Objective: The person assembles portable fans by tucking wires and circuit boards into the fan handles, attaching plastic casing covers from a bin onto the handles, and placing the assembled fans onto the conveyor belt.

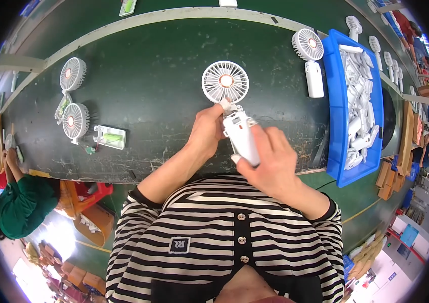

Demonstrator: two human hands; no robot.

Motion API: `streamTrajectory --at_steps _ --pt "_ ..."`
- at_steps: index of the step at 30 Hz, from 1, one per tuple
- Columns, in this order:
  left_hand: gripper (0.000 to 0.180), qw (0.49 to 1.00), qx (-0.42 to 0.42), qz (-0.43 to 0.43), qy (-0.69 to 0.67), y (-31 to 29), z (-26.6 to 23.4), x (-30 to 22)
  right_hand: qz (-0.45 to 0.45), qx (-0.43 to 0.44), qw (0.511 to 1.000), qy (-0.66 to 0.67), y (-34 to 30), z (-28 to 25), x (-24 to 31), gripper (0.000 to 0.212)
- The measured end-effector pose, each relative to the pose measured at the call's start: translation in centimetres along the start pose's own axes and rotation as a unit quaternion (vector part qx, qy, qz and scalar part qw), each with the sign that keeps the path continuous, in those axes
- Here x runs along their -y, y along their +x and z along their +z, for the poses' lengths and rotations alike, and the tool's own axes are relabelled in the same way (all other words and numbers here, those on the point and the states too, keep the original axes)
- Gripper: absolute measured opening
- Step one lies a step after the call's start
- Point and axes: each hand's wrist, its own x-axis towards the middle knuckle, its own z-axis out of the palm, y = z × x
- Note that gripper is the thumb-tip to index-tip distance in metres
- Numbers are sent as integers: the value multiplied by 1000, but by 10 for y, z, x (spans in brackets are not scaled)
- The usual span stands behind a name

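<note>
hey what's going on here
A person is working on a small white fan at a dark table. The left hand holds it near the neck, while the right hand grips a white casing just below; whether that is fastened can't be told. To the left lie two more fan heads and an opened casing with a green cell. A blue bin of white parts stands right.
</note>
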Motion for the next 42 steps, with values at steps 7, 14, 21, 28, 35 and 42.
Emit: streamTrajectory --at_steps 7,14,21,28,35,42 --pt "34 999 16 9 -49 -1 -3 1 -9 32 999 -22 5 21 1 57" --pt "40 998 38 15 -54 -6 3 -3 29 22 999 -24 8 28 -4 55" --pt "42 999 49 -2 -20 -6 3 -5 34 12 999 -22 8 32 -10 54" --pt "40 998 40 8 -45 -8 5 -5 27 30 999 -34 10 31 -12 54" --pt "33 1000 17 -3 -26 -2 3 -1 3 38 997 -70 9 32 -14 53" --pt "25 1000 5 1 1 1 3 1 -10 32 997 -68 9 30 -16 55"
